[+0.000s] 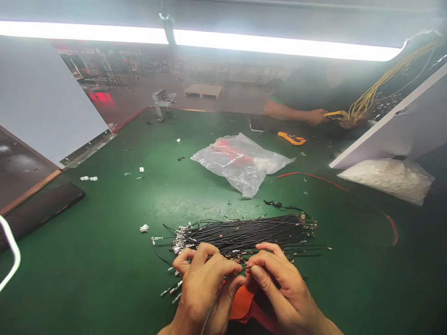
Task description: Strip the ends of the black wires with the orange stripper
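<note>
Both hands are close together at the near edge of the view. My left hand is closed, thumb and forefinger pinching near one end of a thin black wire. Beside it, my right hand pinches the same short visible stretch of wire. A thin strand also runs down past the left palm; whether it is that wire I cannot tell. Just beyond the hands lies a bundle of black wires, with silvery metal terminals at the left and coppery ends at the right. Below the hands shows an orange and red object, partly hidden.
On the green table lie a clear plastic bag with red contents, a red wire, a yellow tool and a phone. A whitish bag lies right. Across, another person's hands hold a yellow tool and yellow wires.
</note>
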Tool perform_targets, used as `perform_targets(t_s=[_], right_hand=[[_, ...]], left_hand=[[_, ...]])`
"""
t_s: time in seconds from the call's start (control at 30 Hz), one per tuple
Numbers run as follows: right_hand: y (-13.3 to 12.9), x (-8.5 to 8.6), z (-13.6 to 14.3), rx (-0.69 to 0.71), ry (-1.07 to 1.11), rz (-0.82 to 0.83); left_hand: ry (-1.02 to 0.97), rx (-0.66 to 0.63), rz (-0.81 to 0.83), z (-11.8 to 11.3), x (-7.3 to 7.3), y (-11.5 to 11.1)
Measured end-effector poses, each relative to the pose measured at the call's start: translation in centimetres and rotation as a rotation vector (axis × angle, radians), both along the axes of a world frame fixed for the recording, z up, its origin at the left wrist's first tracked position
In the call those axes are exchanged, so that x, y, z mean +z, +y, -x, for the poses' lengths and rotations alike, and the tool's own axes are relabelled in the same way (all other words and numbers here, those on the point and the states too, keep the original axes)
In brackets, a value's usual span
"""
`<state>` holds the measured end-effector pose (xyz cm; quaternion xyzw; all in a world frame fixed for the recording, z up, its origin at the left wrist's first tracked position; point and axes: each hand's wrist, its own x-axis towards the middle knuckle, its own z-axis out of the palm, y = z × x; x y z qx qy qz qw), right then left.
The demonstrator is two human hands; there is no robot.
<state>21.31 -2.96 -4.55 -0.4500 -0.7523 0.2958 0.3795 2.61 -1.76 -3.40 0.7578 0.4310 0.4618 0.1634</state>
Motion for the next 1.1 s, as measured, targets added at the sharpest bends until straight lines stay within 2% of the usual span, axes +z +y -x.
perform_targets(t_s=[0.27, 0.43, 0.5, 0.6, 0.67, 0.83, 0.97, 1.03, 1.1], right_hand=[[0.3, 0.7, -0.2, 0.022, -0.090, -0.066], [0.5, 2.1, -2.8, 0.112, -0.184, -0.034], [0.4, 3.1, -3.6, 0.186, -0.331, 0.022], [0.3, 4.2, -3.8, 0.220, -0.516, 0.272], [0.2, 4.4, -3.4, 0.228, -0.595, 0.359], [-0.3, 3.5, -3.0, 0.238, -0.725, 0.267], [-0.7, 2.5, -2.8, 0.229, -0.750, 0.158], [-0.7, 2.5, -2.7, 0.220, -0.711, 0.097], [-0.8, 3.3, -2.9, 0.191, -0.658, 0.098]], left_hand=[[0.028, -0.062, 0.016, 1.1, 0.1, 0.4], [-0.021, 0.076, 0.016, 2.1, 0.3, 1.3], [-0.047, 0.134, 0.034, 2.3, 0.3, 1.5], [-0.034, 0.206, 0.090, 2.4, 0.3, 1.4], [-0.019, 0.225, 0.105, 2.3, 0.2, 1.2], [-0.057, 0.233, 0.077, 2.2, 0.1, 1.2], [-0.108, 0.210, 0.159, 2.4, 0.5, 1.4], [-0.180, 0.197, 0.211, 2.5, 0.9, 1.5], [-0.273, 0.198, 0.242, 2.5, 1.5, 1.7]])
